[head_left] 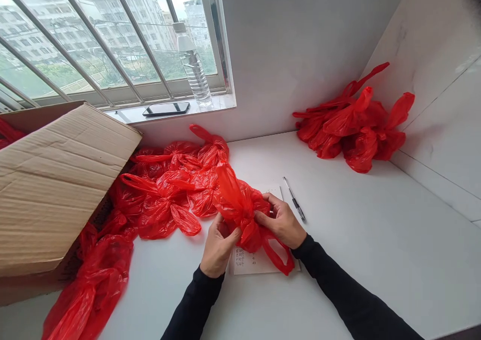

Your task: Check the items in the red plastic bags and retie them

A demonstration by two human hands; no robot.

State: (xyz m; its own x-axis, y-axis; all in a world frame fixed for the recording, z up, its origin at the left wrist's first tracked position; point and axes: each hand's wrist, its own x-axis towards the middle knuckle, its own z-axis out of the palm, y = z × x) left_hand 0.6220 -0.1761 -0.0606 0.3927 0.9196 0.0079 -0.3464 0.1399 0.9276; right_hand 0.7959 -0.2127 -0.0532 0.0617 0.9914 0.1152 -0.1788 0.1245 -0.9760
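A knotted red plastic bag (244, 205) is held between my two hands above a sheet of paper. My left hand (218, 247) grips its lower left side, thumb in front and fingers behind. On the other side my right hand (281, 220) pinches the bag near its knot, thumb pressed on the front. One loop handle sticks up and another hangs down to the right. Beneath it, the paper (240, 267) carries handwritten rows of numbers, partly covered by the bag. What the bag contains cannot be made out.
Several tied red bags (165, 200) lie to the left beside an open cardboard box (63, 180). More red bags (353, 129) are heaped in the right corner. A pen (294, 200) lies right of the paper. On the sill are a phone (166, 109) and a water bottle (195, 72).
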